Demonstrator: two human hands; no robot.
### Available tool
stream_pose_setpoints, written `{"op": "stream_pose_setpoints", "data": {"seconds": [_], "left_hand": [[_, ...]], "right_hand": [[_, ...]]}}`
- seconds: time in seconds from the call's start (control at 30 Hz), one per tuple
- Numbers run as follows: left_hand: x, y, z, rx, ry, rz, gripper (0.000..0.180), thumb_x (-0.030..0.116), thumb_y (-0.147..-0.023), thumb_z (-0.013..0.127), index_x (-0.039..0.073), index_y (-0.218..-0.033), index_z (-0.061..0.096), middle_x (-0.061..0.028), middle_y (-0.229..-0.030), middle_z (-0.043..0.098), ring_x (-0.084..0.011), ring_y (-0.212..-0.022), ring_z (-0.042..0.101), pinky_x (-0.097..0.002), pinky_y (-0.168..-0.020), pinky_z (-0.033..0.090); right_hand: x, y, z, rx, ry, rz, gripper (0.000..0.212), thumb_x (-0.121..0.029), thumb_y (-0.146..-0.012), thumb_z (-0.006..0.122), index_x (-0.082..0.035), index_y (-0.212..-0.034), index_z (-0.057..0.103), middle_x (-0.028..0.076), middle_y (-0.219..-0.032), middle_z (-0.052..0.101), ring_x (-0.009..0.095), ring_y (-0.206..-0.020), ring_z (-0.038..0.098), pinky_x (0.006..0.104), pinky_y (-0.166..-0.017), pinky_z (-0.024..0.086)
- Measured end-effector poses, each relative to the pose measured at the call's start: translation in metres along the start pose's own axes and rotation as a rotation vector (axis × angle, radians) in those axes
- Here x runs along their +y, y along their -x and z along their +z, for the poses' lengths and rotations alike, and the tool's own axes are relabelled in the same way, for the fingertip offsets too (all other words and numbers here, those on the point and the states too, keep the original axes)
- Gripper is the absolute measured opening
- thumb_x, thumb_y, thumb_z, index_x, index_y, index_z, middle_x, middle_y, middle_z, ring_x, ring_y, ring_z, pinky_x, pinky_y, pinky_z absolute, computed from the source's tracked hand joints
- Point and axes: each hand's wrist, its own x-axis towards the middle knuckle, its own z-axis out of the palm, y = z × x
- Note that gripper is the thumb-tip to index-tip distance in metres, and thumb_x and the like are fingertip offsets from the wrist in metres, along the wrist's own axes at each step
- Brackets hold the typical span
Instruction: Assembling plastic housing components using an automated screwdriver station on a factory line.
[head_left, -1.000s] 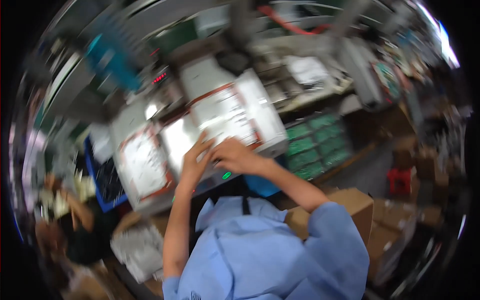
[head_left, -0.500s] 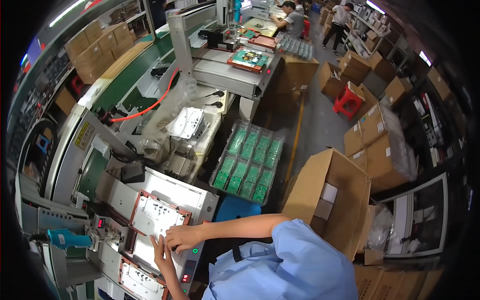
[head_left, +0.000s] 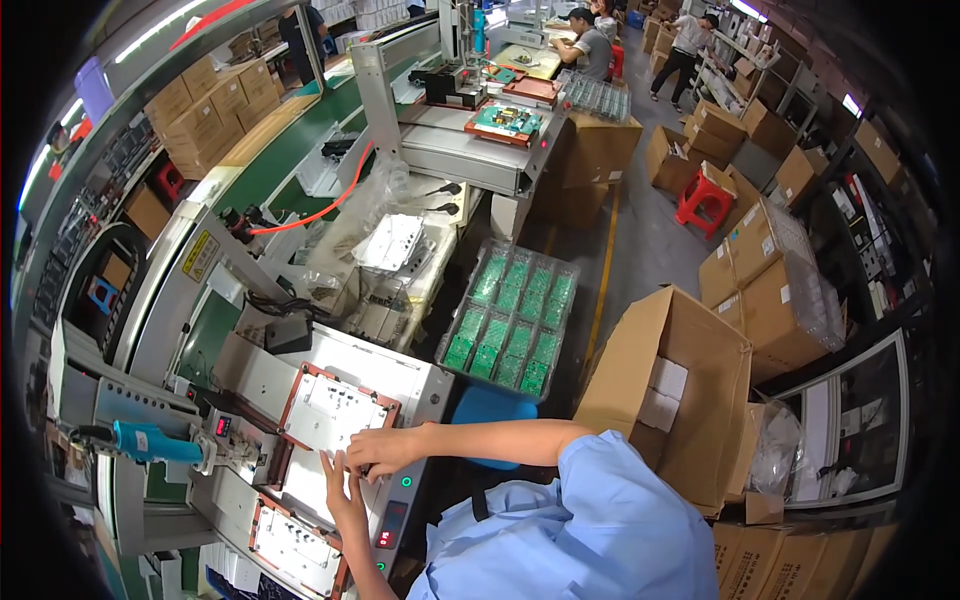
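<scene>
My right hand [head_left: 386,451] is at the lower right corner of a white plate [head_left: 325,405] in a red-brown frame, dotted with small black parts. Its fingers bend downward and close together; whatever lies under them is hidden. Close beside it, my left hand [head_left: 345,497] comes up from below with its fingers stretched out and apart, the tips near the right fingers. A second framed white plate [head_left: 295,548] lies nearer to me on the same white machine bed.
A blue screwdriver-like unit [head_left: 155,442] sits on the machine at left. Beyond the bed are a clear tray of green circuit boards [head_left: 485,368] and a blue stool [head_left: 490,408]. An open carton [head_left: 700,400] stands at right. Other people [head_left: 590,48] are farther off.
The whole view has shifted, so the scene sits slightly farther right. Both hands stay by the upper plate's near corner, with only slight finger movement.
</scene>
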Motion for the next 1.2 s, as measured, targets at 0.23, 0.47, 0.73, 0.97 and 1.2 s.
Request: {"op": "stream_pose_setpoints", "data": {"seconds": [0.23,0.47,0.73,0.97,1.2], "left_hand": [[-0.032,0.063,-0.055,0.081,-0.323,0.007,0.047,0.005,-0.089,0.054,0.006,-0.135,0.046,-0.0226,-0.144,0.036,-0.0417,-0.139,0.021,-0.049,-0.11,0.021],[-0.094,0.14,-0.094,0.244,-0.503,-0.179,0.051,0.014,-0.092,0.052,0.006,-0.14,0.038,-0.0272,-0.148,0.025,-0.0444,-0.139,0.016,-0.051,-0.112,0.013],[-0.094,0.17,-0.092,0.18,-0.502,-0.126,0.049,0.013,-0.089,0.056,0.002,-0.134,0.044,-0.0298,-0.14,0.035,-0.0464,-0.133,0.027,-0.0551,-0.111,0.012],[-0.075,0.164,-0.084,0.317,-0.535,-0.05,0.051,0.018,-0.089,0.06,0.008,-0.137,0.044,-0.0189,-0.142,0.039,-0.0426,-0.135,0.027,-0.0518,-0.111,0.018],[-0.089,0.209,-0.101,0.543,-0.212,-0.335,0.057,0.02,-0.089,0.061,0.004,-0.139,0.04,-0.0185,-0.144,0.038,-0.0377,-0.136,0.029,-0.0431,-0.11,0.023]], "right_hand": [[-0.011,0.003,-0.004,-0.05,0.07,0.074,0.023,-0.018,-0.072,0.073,-0.007,-0.087,0.058,0.006,-0.091,0.056,0.027,-0.092,0.05,0.0388,-0.081,0.041],[-0.03,0.011,0.014,0.115,0.162,0.162,0.024,-0.018,-0.075,0.071,-0.007,-0.092,0.057,0.007,-0.098,0.054,0.026,-0.098,0.05,0.0374,-0.087,0.041],[-0.035,0.004,0.026,0.132,0.157,0.223,0.019,-0.012,-0.075,0.064,-0.001,-0.089,0.059,0.012,-0.091,0.057,0.029,-0.094,0.054,0.0398,-0.087,0.044],[-0.056,0.011,0.004,0.113,0.287,0.318,0.02,-0.011,-0.076,0.069,-0.004,-0.094,0.061,0.011,-0.093,0.06,0.028,-0.091,0.055,0.0372,-0.083,0.042],[-0.088,-0.018,0.019,0.041,0.325,0.392,0.027,-0.011,-0.079,0.068,-0.002,-0.103,0.059,0.013,-0.112,0.056,0.03,-0.105,0.052,0.0358,-0.09,0.043]]}}
